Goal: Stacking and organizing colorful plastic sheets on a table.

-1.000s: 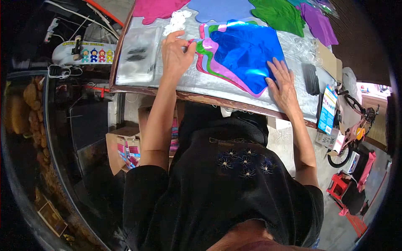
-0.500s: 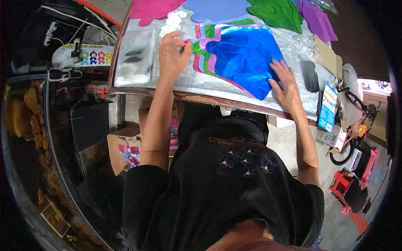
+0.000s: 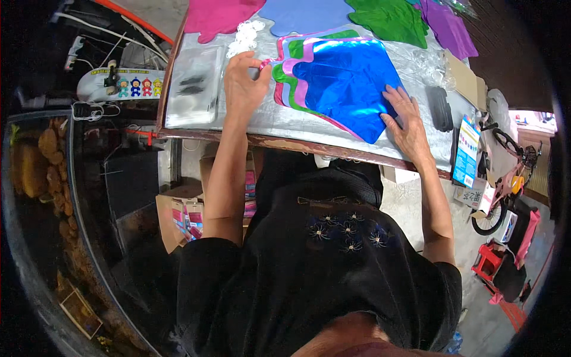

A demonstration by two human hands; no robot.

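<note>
A fanned stack of flat foil sheets with wavy edges lies on the silver-covered table (image 3: 262, 122). The shiny blue sheet (image 3: 351, 74) is on top, with the edges of a purple sheet (image 3: 300, 92), a green sheet (image 3: 279, 72) and others showing at its left. My left hand (image 3: 245, 86) pinches the narrow tip of the pink sheet (image 3: 279, 95) between thumb and fingertips at the stack's left end. My right hand (image 3: 407, 122) rests on the blue sheet's right corner, fingers stretched out.
Pink (image 3: 220, 18), light blue (image 3: 309, 15), green (image 3: 389, 21) and purple (image 3: 449, 30) foil piles line the far side. Clear plastic bags (image 3: 193, 101) lie left, beside a white heap (image 3: 244, 38). A black case (image 3: 440, 109) and cardboard box (image 3: 467, 80) stand right.
Both hands keep almost the same place, the left still pinching the pink tip. The whole view has shifted slightly; the stack lies as before.
</note>
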